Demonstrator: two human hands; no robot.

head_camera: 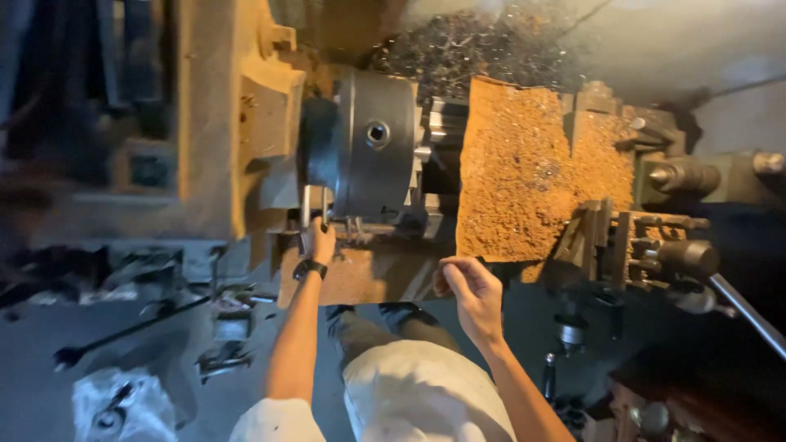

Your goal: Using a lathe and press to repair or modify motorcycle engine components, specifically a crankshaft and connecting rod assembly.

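Note:
I look down on a metal lathe. Its round grey chuck (372, 143) sits at centre with a short shiny workpiece (442, 123) clamped in its jaws. My left hand (318, 242), with a dark watch on the wrist, grips a metal handle or key (313, 205) just below the chuck's left side. My right hand (467, 290) hovers in front of the lathe bed with curled fingers, thumb and forefinger pinched; whether something small is in it I cannot tell. It touches nothing on the machine.
A brown board strewn with fine chips (532, 172) covers the carriage. The tool post (610, 237), tailstock (696, 176) and a long lever (749, 311) lie right. Swarf (467, 45) is piled behind. A wrench (123, 331) and clutter lie on the floor left.

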